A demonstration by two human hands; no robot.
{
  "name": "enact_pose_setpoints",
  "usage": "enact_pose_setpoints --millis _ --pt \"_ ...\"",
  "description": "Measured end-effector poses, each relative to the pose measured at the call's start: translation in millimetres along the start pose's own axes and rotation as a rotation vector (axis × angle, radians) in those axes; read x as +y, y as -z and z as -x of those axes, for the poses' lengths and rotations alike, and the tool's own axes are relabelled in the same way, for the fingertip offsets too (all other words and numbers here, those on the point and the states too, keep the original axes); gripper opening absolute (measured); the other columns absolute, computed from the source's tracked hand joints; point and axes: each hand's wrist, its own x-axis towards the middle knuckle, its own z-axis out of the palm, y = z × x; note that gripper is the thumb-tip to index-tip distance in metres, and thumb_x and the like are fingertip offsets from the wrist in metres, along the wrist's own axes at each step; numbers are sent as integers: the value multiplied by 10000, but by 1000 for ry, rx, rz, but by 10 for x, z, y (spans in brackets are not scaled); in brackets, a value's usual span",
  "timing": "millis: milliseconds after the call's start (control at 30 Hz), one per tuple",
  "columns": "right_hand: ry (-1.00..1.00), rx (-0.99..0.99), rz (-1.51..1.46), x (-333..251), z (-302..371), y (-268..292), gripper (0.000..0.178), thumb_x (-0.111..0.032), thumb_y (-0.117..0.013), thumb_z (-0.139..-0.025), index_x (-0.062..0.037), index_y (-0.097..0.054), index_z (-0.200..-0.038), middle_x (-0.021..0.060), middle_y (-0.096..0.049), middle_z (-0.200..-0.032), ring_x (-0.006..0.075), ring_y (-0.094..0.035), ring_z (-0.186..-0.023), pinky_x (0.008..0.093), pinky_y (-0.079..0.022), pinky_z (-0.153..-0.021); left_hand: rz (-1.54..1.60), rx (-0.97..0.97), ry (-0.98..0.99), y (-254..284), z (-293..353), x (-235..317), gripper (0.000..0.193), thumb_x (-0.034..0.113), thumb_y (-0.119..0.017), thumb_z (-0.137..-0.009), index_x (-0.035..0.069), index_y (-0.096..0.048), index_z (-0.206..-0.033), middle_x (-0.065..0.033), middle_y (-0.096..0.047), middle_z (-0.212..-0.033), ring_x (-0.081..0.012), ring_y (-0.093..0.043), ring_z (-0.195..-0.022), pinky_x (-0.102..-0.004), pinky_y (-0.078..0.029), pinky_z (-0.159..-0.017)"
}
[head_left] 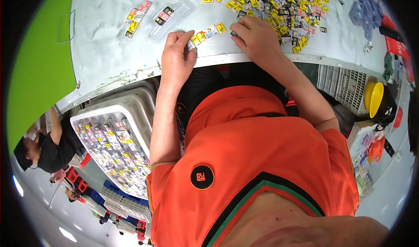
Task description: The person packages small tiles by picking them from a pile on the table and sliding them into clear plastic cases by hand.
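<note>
From my feed both hands are up at the near edge of the pale, smooth worktop (pixel 109 42), which is scuffed and a bit grimy. The left hand (pixel 176 55) lies palm down with its fingers curled over the end of a short row of small flat cards (pixel 207 32), glossy little rectangles in yellow, white and grey laid edge to edge; it's pressing on them rather than gripping, as far as I can see. The right hand (pixel 257 37) is loosely curled at the other end of that row, fingertips on a dark little card at the fringe of the big heap of cards (pixel 283 7), a loose scatter of yellow, pink and black pieces. I can't tell if it's actually pinching one. Further left sits a clear plastic blister tray (pixel 172 13), shiny and rounded, with a couple of cards in it, and beside that another short strip of cards (pixel 136 18). Below the worktop edge is a white slotted plastic crate (pixel 118 146) packed with more of the same. Yellow round bowl-shaped thing (pixel 374 98) off to the right.
</note>
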Motion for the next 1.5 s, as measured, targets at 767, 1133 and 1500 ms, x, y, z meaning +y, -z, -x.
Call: enact_pose_setpoints --millis 767,1133,1500 --pt "-91 142 -460 -101 56 -57 281 24 -706 -817 -59 -673 -1084 93 -647 -1071 269 -669 -969 346 -554 -845 5 70 26 -49 5 -7 405 -14 -799 -786 55 -728 -1179 -55 -594 -1007 -160 -584 -732 -296 -516 -669" --pt "17 66 -198 64 169 -35 296 8 -711 -757 -91 -632 -1025 76 -653 -1070 312 -614 -1014 418 -511 -877 -4 104 26 -80 3 -6 370 4 -806 -788 55 -737 -1148 -51 -601 -993 -160 -588 -727 -297 -518 -664" --pt "118 36 -119 205 -154 -134 255 -43 -743 -782 -91 -654 -1016 38 -677 -1143 296 -617 -1043 420 -510 -886 -3 114 31 -111 -3 -2 381 20 -816 -783 52 -734 -1154 -50 -599 -985 -163 -591 -730 -302 -519 -673"
